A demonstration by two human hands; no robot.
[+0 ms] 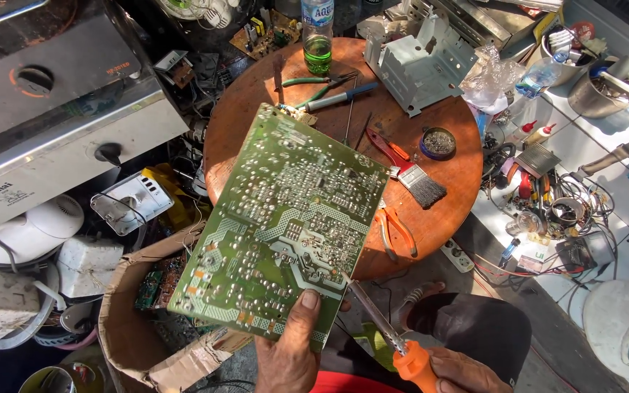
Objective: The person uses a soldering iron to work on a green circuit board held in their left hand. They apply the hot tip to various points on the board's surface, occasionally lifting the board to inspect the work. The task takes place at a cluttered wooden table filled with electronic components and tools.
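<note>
**Soldering iron tip set to the board's solder side**

Nearest, at 6 o'clock: left hand (289, 356), grip clamped on the lower edge of a large green rectangular circuit board (282, 222), thumb on top. Board is held tilted above the round brown wooden tabletop (445, 218), copper-trace side up.

At 5 o'clock: right hand (464, 371), grip closed round the orange handle of a soldering iron (384, 324). Its metal shaft slants up toward 11 o'clock; tip appears to touch the board near its lower right edge.

On the tabletop: flat paintbrush (418, 180) at 2 o'clock of the board, orange-handled pliers (394, 229) at 3 o'clock, small round tin (438, 143).

Judgement: joint work in hand. Next calls for a steady board and the tip held on one pad.
</note>
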